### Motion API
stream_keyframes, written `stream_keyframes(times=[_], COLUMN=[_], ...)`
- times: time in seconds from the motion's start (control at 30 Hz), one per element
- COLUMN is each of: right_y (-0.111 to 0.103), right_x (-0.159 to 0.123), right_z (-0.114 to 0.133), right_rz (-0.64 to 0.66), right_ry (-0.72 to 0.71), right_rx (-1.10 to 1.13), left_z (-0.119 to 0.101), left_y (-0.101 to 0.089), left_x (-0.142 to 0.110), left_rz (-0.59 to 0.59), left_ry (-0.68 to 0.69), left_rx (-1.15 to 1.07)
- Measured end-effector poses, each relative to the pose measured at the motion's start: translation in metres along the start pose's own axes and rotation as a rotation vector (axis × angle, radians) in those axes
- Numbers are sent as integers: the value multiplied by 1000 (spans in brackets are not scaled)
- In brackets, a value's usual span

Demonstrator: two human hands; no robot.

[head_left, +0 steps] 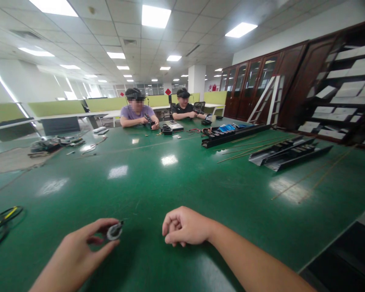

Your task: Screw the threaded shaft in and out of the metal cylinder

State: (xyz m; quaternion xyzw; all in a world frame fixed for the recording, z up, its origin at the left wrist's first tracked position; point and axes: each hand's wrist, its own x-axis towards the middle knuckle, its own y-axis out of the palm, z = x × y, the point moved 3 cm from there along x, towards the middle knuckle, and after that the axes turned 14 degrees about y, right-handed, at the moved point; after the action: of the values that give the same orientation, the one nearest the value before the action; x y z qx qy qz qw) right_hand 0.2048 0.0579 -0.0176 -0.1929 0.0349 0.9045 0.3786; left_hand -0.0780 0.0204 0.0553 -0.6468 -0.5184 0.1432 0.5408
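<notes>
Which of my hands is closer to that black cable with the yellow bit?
Left. Your left hand, holding a small round part, is to the right of the cable; your right hand is farther right, beyond the left.

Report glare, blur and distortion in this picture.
Head view: ceiling lights blown out, mirrored as glare on the green tabletop; wooden cabinets at right lean and stretch; soft shadow beside the left hand; small round piece it holds too blurred to identify.

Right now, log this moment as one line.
left hand: pinching small round part | right hand: fingers curled, nothing visible held | both over green table | coiled cable: far left
</notes>
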Motion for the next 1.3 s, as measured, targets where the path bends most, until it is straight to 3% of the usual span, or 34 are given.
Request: stream_keyframes(times=[0.17, 0.33, 0.43, 0.63, 0.8, 1.3], right_y=[-2, 3, 5, 8, 11, 11], right_x=[-3, -4, -6, -10, -10, -10], right_z=[4, 6, 7, 12, 13, 12], right_rz=[-165, -162, -225, -315, -322, -315], right_ry=[-89, -132, -144, -212, -274, -251], right_rx=[-101, -144, -231, -342, -348, -327], left_z=[-50, -46, -40, -52, -56, -54], left_y=[54, 78, 83, 82, 83, 86], left_x=[30, 20, 14, 14, 12, 10], left_rz=[167, 86, 29, -11, -34, -60], left_ry=[183, 146, 115, 228, 269, 261], left_rx=[-63, -100, -158, -225, -261, -253])
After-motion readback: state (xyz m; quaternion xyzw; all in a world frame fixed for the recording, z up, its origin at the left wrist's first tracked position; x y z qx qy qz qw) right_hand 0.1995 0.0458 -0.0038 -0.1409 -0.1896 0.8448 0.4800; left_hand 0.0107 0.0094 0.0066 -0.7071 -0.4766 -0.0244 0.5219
